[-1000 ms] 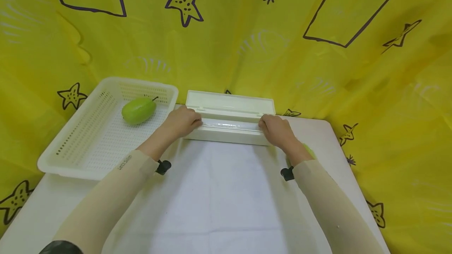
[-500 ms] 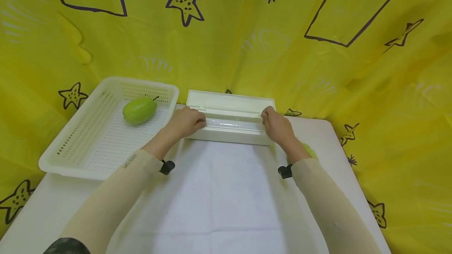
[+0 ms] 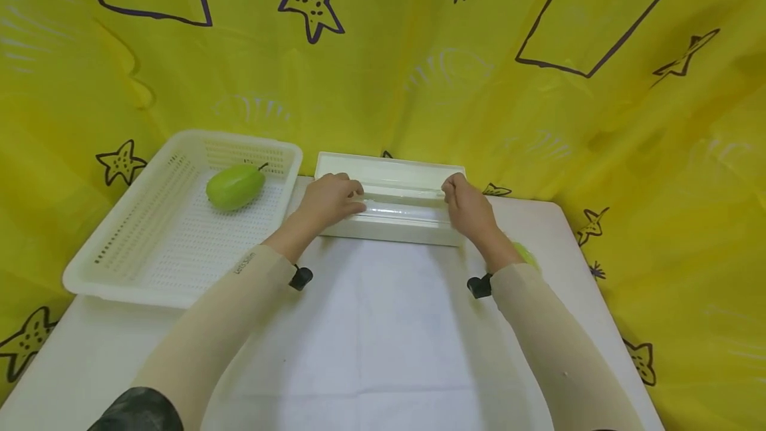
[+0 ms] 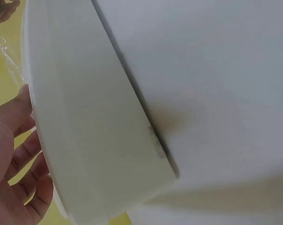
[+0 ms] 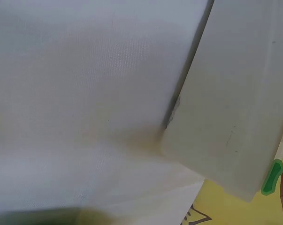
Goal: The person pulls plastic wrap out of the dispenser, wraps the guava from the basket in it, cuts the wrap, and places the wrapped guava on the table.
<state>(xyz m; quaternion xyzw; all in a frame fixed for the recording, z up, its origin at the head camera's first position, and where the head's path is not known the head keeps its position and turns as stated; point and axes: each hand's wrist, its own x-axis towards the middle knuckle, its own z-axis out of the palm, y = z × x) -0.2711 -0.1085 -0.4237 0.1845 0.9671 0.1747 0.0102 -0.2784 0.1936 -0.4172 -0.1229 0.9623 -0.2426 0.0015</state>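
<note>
A white cling film dispenser [image 3: 391, 230] lies at the back of the table with its lid [image 3: 389, 170] raised. Clear film [image 3: 401, 209] shows in its open top. My left hand [image 3: 328, 199] is over the left part, thumb and fingers parted; in the left wrist view its thumb [image 4: 25, 96] is right at the box edge. At the right end, my right hand [image 3: 469, 210] has curled fingers pinching the film's edge. Loose clear film [image 4: 10, 58] stretches between that hand and the box in the left wrist view. A green slider [image 5: 272, 177] sits on the box end.
A white perforated basket [image 3: 126, 294] stands at the left, with a green pear-shaped fruit [image 3: 235, 187] inside. Another green thing [image 3: 526, 255] is mostly hidden behind the right wrist. White cloth [image 3: 365, 338] covers the table, and a yellow patterned curtain [image 3: 383, 72] hangs close behind.
My left hand has shifted right and inward along the box, and its fingers have spread from a closed pinch. My right hand has lifted slightly at the right end.
</note>
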